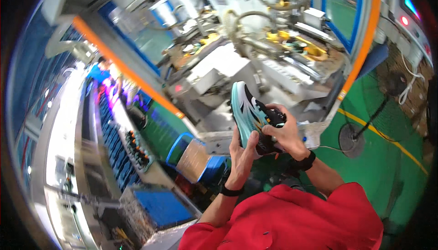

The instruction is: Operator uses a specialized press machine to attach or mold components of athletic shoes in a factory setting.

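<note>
A running shoe (pixel 247 113), with a teal and white sole side and a black patterned upper, is held up in front of my body. My left hand (pixel 242 152) wraps its lower left end, the thumb lying along the side. At the right, my right hand (pixel 285 131) grips the dark upper, its thumb pressed near small orange marks. The toe or heel end points up and away from me; I cannot tell which. Black bands circle both wrists. Behind the shoe stands a machine (pixel 283 74) with metal blocks and hoses.
An orange-edged frame (pixel 360 40) surrounds the machine. On the left runs a blue conveyor (pixel 114 154) carrying more shoes (pixel 138 152), with a person in blue (pixel 98 73) farther along. A blue-framed stool (pixel 191 158) is near my left arm. A standing fan (pixel 388 94) is at the right.
</note>
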